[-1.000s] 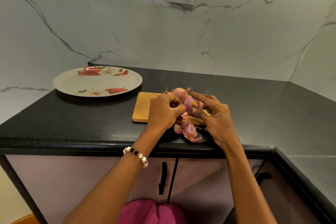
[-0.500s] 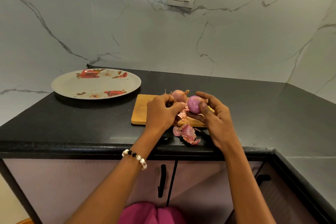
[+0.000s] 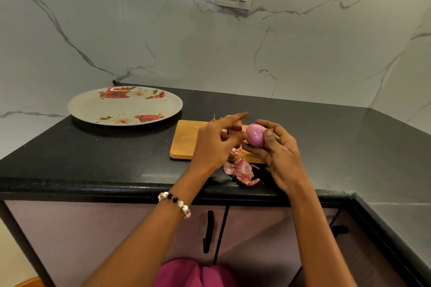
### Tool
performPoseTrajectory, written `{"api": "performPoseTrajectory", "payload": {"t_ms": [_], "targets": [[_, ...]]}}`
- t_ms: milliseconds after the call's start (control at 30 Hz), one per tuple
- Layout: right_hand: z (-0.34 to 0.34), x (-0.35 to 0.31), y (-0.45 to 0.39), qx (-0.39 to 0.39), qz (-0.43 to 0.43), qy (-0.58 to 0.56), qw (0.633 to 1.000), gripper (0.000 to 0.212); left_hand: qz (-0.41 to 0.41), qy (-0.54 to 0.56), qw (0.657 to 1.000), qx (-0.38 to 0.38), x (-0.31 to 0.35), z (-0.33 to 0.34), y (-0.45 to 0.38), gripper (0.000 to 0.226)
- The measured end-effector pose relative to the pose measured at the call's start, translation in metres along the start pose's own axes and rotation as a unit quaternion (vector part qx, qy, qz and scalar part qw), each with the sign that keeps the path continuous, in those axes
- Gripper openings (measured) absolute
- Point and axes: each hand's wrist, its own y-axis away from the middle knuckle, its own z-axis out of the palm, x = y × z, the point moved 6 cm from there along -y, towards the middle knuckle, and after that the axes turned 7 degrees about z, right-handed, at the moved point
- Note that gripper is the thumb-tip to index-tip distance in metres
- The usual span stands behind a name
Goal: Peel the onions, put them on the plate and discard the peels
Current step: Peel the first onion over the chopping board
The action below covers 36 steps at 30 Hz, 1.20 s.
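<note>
Above wooden board (image 3: 186,140), right hand (image 3: 279,156) grips glossy round onion (image 3: 255,135); left hand (image 3: 217,144) loose.

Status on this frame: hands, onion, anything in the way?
Right hand holds peeled onion. Left hand open beside it. Plate bare, path unobstructed. Peels on counter.

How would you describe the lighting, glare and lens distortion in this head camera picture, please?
Head view: soft, even light; the plate casts a dark shadow on the black counter; a small glint shows on the peeled onion in the right hand; the wide angle bends the counter's front edge; the left hand's fingertips look slightly blurred.
</note>
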Motion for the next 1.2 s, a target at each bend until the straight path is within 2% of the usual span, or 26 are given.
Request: {"api": "performPoseTrajectory", "payload": {"t_ms": [100,200,300,467,600,700,800,933,1200], "targets": [[0.002,0.0,0.001,-0.01,0.014,0.01,1.0,0.024,0.068,-0.037,0.997,0.01,0.009,0.0,0.0,0.03],[0.002,0.0,0.002,-0.017,0.025,0.006,1.0,0.025,0.059,-0.038,0.997,0.038,0.008,-0.005,0.0,0.015],[0.003,-0.001,0.002,-0.016,0.033,-0.026,0.999,0.025,0.059,-0.043,0.997,0.025,0.011,-0.003,0.001,0.004],[-0.005,-0.005,0.001,0.02,0.022,-0.103,0.994,0.028,0.039,-0.122,0.991,0.033,0.007,-0.003,0.0,0.012],[-0.009,-0.003,0.0,0.037,0.027,-0.103,0.994,0.029,0.021,-0.171,0.984,0.053,-0.001,-0.006,-0.001,0.019],[-0.007,-0.003,0.0,0.032,0.027,-0.085,0.996,0.026,0.03,-0.147,0.987,0.063,0.002,-0.006,-0.001,0.016],[-0.003,-0.002,0.001,0.01,0.025,-0.04,0.999,0.023,0.032,-0.1,0.994,0.031,0.004,-0.002,-0.002,0.028],[0.003,-0.001,0.002,-0.026,0.011,-0.013,1.0,0.021,0.004,-0.069,0.998,0.009,0.003,-0.001,-0.001,0.027],[0.006,-0.003,0.004,-0.036,-0.002,0.012,0.999,0.023,-0.052,-0.03,0.998,0.01,-0.006,-0.002,-0.001,0.022]]}}
